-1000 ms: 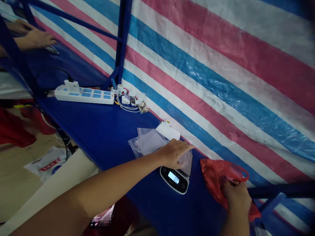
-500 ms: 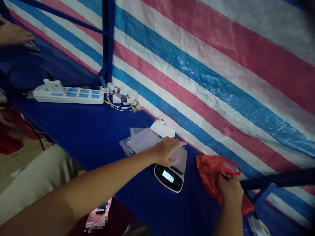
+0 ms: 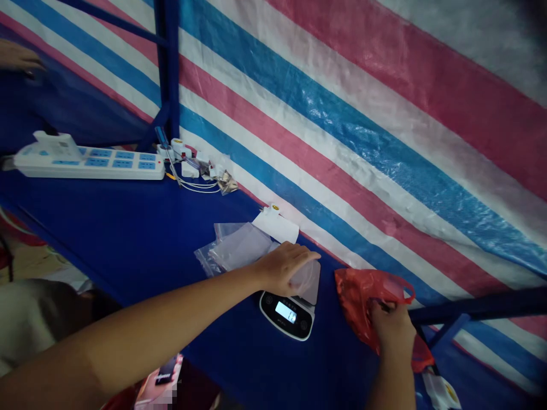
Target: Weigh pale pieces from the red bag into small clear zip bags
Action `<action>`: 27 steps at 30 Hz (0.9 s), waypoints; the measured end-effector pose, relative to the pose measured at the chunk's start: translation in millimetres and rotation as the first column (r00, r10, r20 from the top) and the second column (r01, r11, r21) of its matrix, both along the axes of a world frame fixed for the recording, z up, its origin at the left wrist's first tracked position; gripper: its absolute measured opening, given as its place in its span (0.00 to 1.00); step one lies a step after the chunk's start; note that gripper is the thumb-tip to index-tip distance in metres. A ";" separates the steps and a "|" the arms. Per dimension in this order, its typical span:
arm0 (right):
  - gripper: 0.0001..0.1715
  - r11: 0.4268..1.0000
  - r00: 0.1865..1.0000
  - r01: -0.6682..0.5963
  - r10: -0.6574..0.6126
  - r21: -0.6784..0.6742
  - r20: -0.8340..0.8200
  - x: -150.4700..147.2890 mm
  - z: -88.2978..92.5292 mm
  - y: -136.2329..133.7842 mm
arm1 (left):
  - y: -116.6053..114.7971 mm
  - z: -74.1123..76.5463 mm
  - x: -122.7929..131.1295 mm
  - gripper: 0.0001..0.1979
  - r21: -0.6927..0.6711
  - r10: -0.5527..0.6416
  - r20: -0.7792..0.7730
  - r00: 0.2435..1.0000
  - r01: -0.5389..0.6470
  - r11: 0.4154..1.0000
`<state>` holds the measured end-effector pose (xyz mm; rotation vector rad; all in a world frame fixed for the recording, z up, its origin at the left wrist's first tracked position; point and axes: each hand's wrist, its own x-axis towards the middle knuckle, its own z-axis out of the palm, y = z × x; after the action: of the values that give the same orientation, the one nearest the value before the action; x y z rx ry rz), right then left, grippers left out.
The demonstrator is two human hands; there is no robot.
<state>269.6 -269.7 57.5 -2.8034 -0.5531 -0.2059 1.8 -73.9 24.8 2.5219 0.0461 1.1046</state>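
One see-through plastic bag (image 3: 303, 278) stood at the left hand (image 3: 285, 266), over the flat grey plate (image 3: 316, 280) of a black-and-white electronic scale (image 3: 287, 327). Left fingers lay along the bag, index stretched out; thumb mostly hidden, so could not tell whether they were clamped on it or merely spread around it. Display (image 3: 285, 311) lit, digits too blurred to read with confidence.

Just beyond the scale, to the right: a crumpled, glossy red plastic carrier bag (image 3: 354, 299) with loop handles. The right hand (image 3: 393, 327) was at its mouth, fingertips out of sight inside; could not tell whether they were apart, together or clamped on something.

Progress, as judged: scale on, see-through bag in place, so set-up looked done. The work at the red bag seemed unfinished, with the hand sunk in it. How much it contained could not be seen; nor could any contents be made out in the see-through bag. A stack of flat see-through plastic bags (image 3: 239, 249) lay left of the scale, seemingly unused.

Further out on the blue tabletop (image 3: 128, 213): a white card-like piece (image 3: 280, 226), a blue-handled screwdriver (image 3: 162, 138) and a long white power strip (image 3: 111, 171). Far left, a co-worker's hand (image 3: 19, 57).
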 end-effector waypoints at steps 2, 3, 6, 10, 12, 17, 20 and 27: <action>0.26 1.000 1.000 0.010 -0.010 0.004 -0.002 -1.9 -0.2 1.1 | 0.7 1.4 -0.4 0.32 -0.005 -0.008 -0.010 1.000 0.008 1.000; 0.25 1.000 1.000 0.016 -0.016 0.004 -0.006 -2.9 -0.2 1.7 | 1.3 2.3 -1.0 0.33 -0.009 -0.014 -0.007 1.000 0.014 1.000; 0.24 0.999 1.000 0.020 -0.020 0.025 -0.009 -5.9 0.7 3.8 | 4.0 4.7 -3.8 0.34 -0.035 -0.026 0.019 0.999 0.026 0.999; 0.29 0.993 0.998 0.055 -0.053 0.102 -0.017 -10.8 5.5 4.3 | 7.8 6.1 -7.2 0.33 -0.105 -0.010 0.067 0.998 0.017 0.994; 0.33 0.970 0.994 0.109 -0.109 0.219 -0.011 -14.4 9.0 3.6 | 8.5 6.7 -7.7 0.33 -0.128 -0.011 0.081 0.997 0.021 0.992; 0.33 0.662 0.973 -0.048 -0.138 0.748 0.184 -29.6 14.4 10.1 | 5.5 10.3 -5.6 0.34 -0.138 -0.023 0.086 0.996 0.035 0.990; 0.30 0.482 0.985 -0.171 0.060 0.859 0.163 -49.8 14.5 21.0 | 1.3 11.5 -3.9 0.37 -0.120 -0.025 0.048 0.999 0.031 0.992; 0.26 0.417 0.770 -0.260 0.634 0.871 -0.074 -118.6 7.8 42.8 | -12.4 11.0 0.8 0.47 -0.089 0.035 -0.040 0.999 -0.039 0.995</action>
<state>151.0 -226.9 65.3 -1.5856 -0.8277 0.1958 2.6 -86.3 35.8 2.4720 0.1501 1.0441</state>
